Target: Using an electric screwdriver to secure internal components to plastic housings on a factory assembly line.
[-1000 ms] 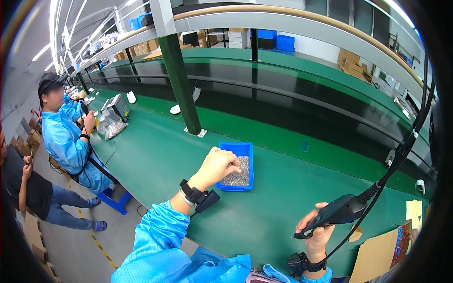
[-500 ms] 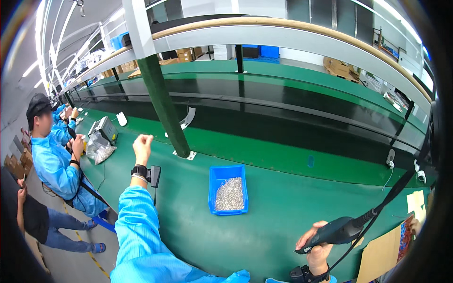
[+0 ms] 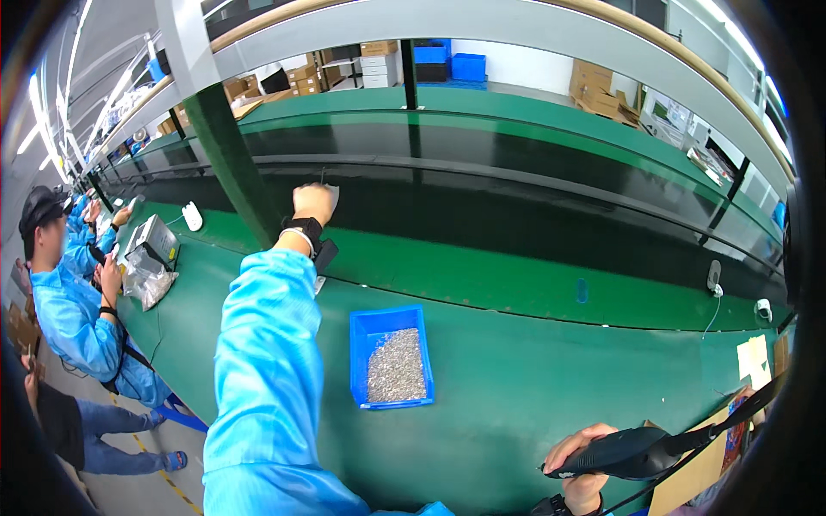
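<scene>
Green workbench [image 3: 516, 365] on a factory floor, dark conveyor strip [image 3: 516, 219] running behind the blue parts bin [image 3: 366, 331]; all places relative to that bin. Far left of it: person standing in dark top and jeans [image 3: 112, 426], then co-worker in blue smock and black cap [image 3: 73, 314], at the bench edge. Left of bin, further back: clear plastic bag [image 3: 148, 279] of small parts, grey box-shaped unit [image 3: 157, 241] right behind it, white rounded device [image 3: 192, 217] beyond. Green post [image 3: 225, 150] stands behind and left of bin. Left hand [image 3: 313, 203] past the bin's far side, over the strip, fingers curled; white curved piece [image 3: 335, 196] shows right beside it, can't tell if gripped or only near. Bin sits on the bench, partly filled with tiny metal pieces [image 3: 397, 365]. Right of bin, nearer the wearer: right hand [image 3: 578, 442] wrapped around black corded power screwdriver [image 3: 615, 456], tip pointing binward. Further right: cardboard sheet [image 3: 682, 483], grey oval part [image 3: 714, 275] behind, yellow paper slips [image 3: 753, 361], small white device [image 3: 763, 310].
</scene>
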Tool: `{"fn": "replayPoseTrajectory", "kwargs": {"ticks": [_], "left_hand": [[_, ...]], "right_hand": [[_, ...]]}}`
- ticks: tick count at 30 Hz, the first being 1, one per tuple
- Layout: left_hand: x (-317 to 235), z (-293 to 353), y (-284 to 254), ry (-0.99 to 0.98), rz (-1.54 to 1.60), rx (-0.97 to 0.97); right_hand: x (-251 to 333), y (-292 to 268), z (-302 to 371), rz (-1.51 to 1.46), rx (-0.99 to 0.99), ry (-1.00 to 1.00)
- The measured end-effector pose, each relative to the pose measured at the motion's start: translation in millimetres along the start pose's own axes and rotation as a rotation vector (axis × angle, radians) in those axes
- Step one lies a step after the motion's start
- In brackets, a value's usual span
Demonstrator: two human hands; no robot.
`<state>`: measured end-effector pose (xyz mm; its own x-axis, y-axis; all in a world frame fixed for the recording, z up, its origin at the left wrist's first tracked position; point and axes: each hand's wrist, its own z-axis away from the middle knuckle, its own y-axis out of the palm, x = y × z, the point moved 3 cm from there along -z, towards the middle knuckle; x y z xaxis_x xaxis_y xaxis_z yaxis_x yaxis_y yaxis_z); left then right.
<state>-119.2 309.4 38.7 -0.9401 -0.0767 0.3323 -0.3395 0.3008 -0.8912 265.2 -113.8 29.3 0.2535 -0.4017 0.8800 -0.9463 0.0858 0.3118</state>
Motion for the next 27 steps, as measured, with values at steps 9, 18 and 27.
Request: {"fn": "replayPoseTrajectory", "kwargs": {"ticks": [9, 18, 27], "left_hand": [[-4.2, -4.7, 97.1, -0.376, 0.193, 0.562], [-22.8, 12.4, 74.7, 0.019, 0.784, 0.573], [-75.7, 29.1, -42.4, 0.328, 0.576, 0.099]], "right_hand": [[25.2, -2.3, -4.7, 0.118, 0.03, 0.108], [-0.5, -13.8, -1.6, -0.027, -0.011, -0.007], [16.0, -8.6, 4.1, 0.024, -0.035, 0.045]]}}
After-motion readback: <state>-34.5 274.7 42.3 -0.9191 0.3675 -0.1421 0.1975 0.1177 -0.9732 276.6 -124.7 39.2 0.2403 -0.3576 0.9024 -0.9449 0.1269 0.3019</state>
